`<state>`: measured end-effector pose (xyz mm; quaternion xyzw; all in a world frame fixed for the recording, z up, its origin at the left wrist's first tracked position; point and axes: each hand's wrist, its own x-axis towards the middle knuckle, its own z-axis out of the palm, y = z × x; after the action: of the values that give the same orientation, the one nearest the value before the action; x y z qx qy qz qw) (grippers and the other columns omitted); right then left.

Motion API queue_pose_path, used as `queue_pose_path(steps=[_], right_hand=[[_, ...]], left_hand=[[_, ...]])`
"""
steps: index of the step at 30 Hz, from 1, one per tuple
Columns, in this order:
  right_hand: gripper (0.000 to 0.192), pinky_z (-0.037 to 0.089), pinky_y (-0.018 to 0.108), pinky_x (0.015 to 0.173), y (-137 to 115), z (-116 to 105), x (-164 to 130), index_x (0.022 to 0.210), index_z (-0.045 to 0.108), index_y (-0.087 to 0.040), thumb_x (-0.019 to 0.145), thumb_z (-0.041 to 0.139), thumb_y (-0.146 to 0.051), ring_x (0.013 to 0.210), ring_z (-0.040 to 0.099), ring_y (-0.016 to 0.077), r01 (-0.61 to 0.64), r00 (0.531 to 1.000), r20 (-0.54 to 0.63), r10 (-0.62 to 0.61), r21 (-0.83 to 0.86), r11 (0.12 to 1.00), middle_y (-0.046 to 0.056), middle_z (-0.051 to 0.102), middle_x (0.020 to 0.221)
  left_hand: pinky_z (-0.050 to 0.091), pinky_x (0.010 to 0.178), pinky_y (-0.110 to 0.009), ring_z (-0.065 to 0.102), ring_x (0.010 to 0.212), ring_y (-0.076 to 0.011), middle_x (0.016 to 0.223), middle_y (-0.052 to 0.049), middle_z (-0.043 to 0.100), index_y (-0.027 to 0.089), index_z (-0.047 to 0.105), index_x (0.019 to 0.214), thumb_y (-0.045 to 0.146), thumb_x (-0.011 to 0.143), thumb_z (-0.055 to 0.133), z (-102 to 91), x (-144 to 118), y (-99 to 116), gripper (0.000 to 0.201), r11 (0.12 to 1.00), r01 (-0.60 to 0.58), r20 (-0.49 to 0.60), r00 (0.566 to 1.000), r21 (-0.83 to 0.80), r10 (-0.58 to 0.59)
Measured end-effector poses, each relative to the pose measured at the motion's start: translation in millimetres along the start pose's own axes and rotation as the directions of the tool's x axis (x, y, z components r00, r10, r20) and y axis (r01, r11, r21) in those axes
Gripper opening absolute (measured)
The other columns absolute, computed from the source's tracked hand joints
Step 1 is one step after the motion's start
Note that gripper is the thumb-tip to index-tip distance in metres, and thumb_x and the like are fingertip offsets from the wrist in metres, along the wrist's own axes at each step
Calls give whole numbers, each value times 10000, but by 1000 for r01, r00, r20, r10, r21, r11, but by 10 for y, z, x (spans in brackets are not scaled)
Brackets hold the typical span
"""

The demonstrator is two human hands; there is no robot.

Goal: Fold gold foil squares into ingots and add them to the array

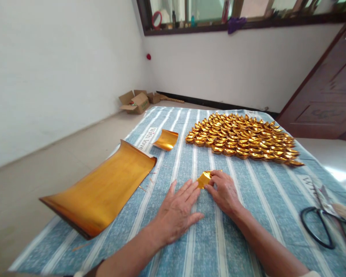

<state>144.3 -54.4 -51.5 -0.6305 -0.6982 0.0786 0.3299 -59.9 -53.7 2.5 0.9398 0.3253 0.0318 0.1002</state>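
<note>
A small piece of folded gold foil paper [203,180] lies on the striped blue cloth in front of me. My right hand [222,189] pinches its right side between thumb and fingers. Flat on the cloth, fingers stretched out, my left hand [181,207] touches the paper's left edge with its fingertips. Beyond, to the right, several rows of folded gold paper ingots [242,136] stand packed together. A large curled stack of gold foil sheets [103,188] rests at the left, and one smaller curled gold sheet [166,140] lies past its far end.
Black-handled scissors [320,215] lie at the right edge of the cloth-covered table [167,173], near a tan object. Open cardboard boxes [135,103] sit on the floor by the far wall. A dark wooden door [325,88] stands at the right.
</note>
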Motion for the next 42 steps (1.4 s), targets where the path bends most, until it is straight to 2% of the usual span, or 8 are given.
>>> queue_pose_path(steps=[4, 10, 20, 26, 35, 39, 42], right_hand=[[167, 388, 418, 904, 3, 13, -5, 662, 548, -210, 801, 632, -251, 984, 555, 243, -1, 1000, -17, 1, 2, 1000, 56, 631, 1039], [144, 384, 411, 905, -26, 7, -8, 685, 555, -206, 804, 633, -229, 986, 549, 237, 14, 1000, -1, -14, -10, 1000, 56, 627, 1018], [183, 377, 415, 904, -67, -7, -8, 673, 530, -206, 804, 643, -263, 993, 542, 240, -14, 1000, -6, 14, -9, 1000, 58, 616, 1031], [175, 388, 416, 902, -51, -8, 15, 655, 541, -209, 784, 652, -251, 992, 550, 238, -56, 998, 3, 56, 30, 998, 55, 622, 1029], [92, 407, 385, 921, 21, -77, 56, 692, 586, -209, 734, 655, -164, 1028, 571, 217, -77, 997, 39, 71, 179, 981, 50, 633, 1059], [72, 421, 384, 908, 33, -85, 62, 702, 598, -210, 733, 644, -165, 1020, 579, 216, -62, 998, 36, 56, 202, 977, 52, 636, 1053], [68, 423, 387, 903, 36, -77, 62, 707, 601, -212, 736, 647, -170, 1019, 581, 218, -47, 999, 28, 42, 188, 981, 53, 641, 1047]], left_hand=[[77, 1133, -567, 250, 1396, -265, 1481, -107, 362, 187, 334, 1418, 517, 918, 449, 62, 72, 82, 610, 998, -62, -7, 998, 17, 62], [107, 1129, -567, 244, 1398, -265, 1500, -104, 325, 195, 298, 1434, 526, 908, 459, 176, 84, 34, 642, 999, -39, 41, 998, -14, 39], [146, 1145, -498, 212, 1409, -256, 1513, -125, 290, 165, 214, 1464, 462, 857, 565, 122, 70, 45, 761, 991, 19, 77, 997, -132, -9], [101, 1150, -500, 188, 1416, -244, 1524, -102, 267, 200, 194, 1472, 495, 877, 528, 129, 60, 24, 743, 997, 1, 93, 996, -83, 7], [58, 1149, -499, 144, 1427, -223, 1538, -86, 226, 222, 197, 1474, 510, 911, 459, 140, 44, -11, 684, 999, -5, 128, 992, -47, 11], [90, 1134, -534, 185, 1418, -246, 1526, -99, 260, 213, 250, 1454, 511, 901, 478, 71, 68, -7, 668, 995, 25, 169, 985, -92, -9], [154, 1114, -548, 335, 1356, -251, 1462, -87, 401, 233, 357, 1390, 448, 922, 469, -2, 129, -6, 527, 986, 52, 117, 993, -158, -34]])
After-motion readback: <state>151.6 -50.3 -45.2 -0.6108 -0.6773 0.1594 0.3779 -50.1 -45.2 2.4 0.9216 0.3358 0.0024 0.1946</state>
